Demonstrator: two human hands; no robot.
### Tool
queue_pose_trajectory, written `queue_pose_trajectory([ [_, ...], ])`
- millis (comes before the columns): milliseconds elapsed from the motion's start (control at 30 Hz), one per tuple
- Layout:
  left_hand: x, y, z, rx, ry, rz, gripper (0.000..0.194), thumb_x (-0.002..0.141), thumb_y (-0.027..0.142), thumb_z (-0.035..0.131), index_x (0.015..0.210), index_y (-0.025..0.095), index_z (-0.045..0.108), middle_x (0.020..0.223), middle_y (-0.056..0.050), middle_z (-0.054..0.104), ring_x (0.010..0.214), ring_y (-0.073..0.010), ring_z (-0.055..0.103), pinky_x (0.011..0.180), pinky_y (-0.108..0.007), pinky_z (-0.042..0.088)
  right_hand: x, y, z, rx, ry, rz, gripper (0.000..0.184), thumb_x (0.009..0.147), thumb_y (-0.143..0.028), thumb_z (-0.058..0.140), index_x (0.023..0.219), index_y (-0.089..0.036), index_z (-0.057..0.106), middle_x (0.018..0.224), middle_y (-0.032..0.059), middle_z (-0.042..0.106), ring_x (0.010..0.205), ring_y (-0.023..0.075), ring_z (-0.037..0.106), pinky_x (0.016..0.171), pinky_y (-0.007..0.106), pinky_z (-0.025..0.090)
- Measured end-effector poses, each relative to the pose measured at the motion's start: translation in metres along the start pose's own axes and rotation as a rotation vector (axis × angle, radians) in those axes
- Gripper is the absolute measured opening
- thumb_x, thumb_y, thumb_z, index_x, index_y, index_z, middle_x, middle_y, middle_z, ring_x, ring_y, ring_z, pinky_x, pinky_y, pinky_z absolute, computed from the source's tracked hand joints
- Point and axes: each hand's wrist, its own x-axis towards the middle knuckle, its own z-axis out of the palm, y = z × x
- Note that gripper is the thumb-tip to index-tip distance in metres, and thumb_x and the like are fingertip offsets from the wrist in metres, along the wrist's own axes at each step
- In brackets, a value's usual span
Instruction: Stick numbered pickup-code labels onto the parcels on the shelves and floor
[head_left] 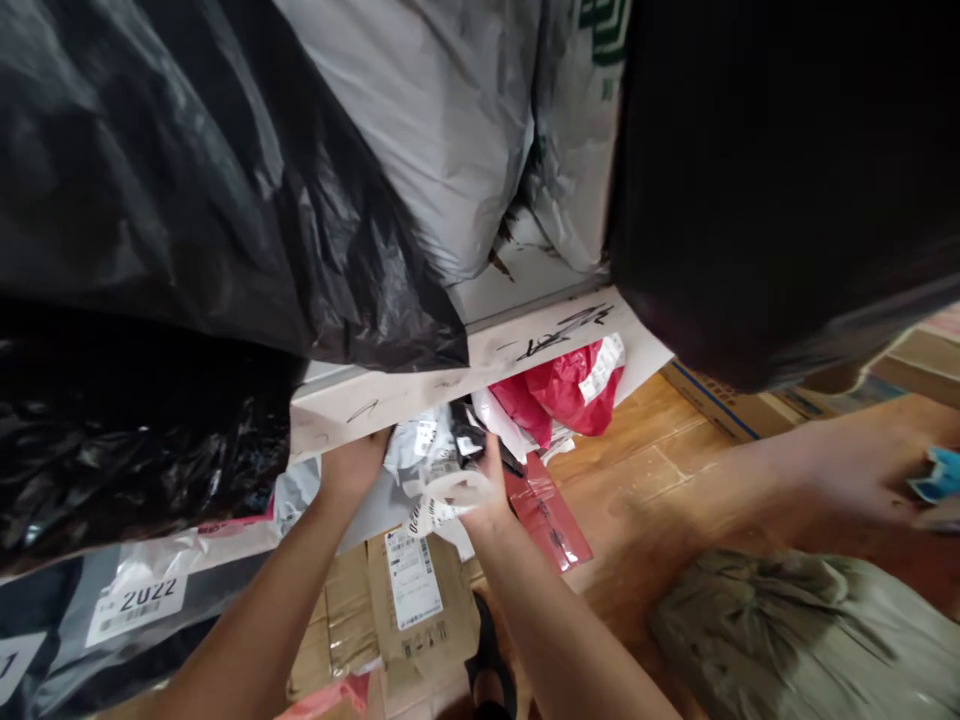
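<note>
Below a white shelf edge (420, 385), my two hands have a clear-and-white plastic parcel (427, 455) between them. My left hand (356, 462) is at its left side, with the fingertips hidden behind the shelf edge and the parcel. On the right side, my right hand (486, 488) grips it with the thumb up. A curled white label (435, 513) hangs at the near end. Beside the right thumb is a black packet (466, 430). Just beyond lies a red plastic parcel (562, 390) with a white label.
Large black bags (225, 180) and a white bag (435, 120) fill the shelf above. Lower left are labelled parcels (142, 605) and a cardboard box (420, 610). A tied greyish bag (810, 640) sits on the wooden floor. Another person's blurred forearm (795, 480) reaches toward a blue item (939, 474).
</note>
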Motion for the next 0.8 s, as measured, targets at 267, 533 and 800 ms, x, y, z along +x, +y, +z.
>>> queue_pose_trajectory([
  [267, -0.034, 0.038, -0.023, 0.198, 0.16, 0.333, 0.033, 0.089, 0.032, 0.04, 0.103, 0.016, 0.065, 0.103, -0.015, 0.065, 0.118, -0.0331, 0.051, 0.108, -0.05, 0.032, -0.013, 0.018, -0.038, -0.219, 0.281, 0.104, 0.06, 0.068, -0.078, 0.05, 0.076, -0.018, 0.057, 0.051, -0.0028, 0.058, 0.036, 0.0104, 0.046, 0.035, 0.02, 0.032],
  [533, -0.129, 0.07, 0.003, -0.345, -0.434, -0.026, 0.034, 0.073, 0.037, 0.064, 0.103, 0.021, 0.061, 0.105, -0.008, 0.065, 0.098, -0.0245, 0.062, 0.087, -0.041, 0.05, -0.086, -0.013, -0.056, -0.338, 0.165, -0.471, 0.038, 0.059, -0.034, 0.083, 0.084, -0.022, 0.058, 0.061, -0.0073, 0.056, 0.052, 0.0079, 0.049, 0.054, 0.021, 0.041],
  [800, -0.121, 0.062, 0.03, -1.013, -0.563, -0.554, 0.054, 0.056, 0.03, 0.078, 0.106, 0.017, 0.063, 0.104, -0.008, 0.072, 0.097, -0.0223, 0.066, 0.084, -0.03, 0.052, -0.11, -0.037, -0.047, -0.801, 0.124, -0.868, 0.027, 0.068, -0.024, 0.076, 0.086, -0.023, 0.057, 0.066, -0.0063, 0.05, 0.055, 0.0067, 0.046, 0.052, 0.018, 0.04],
])
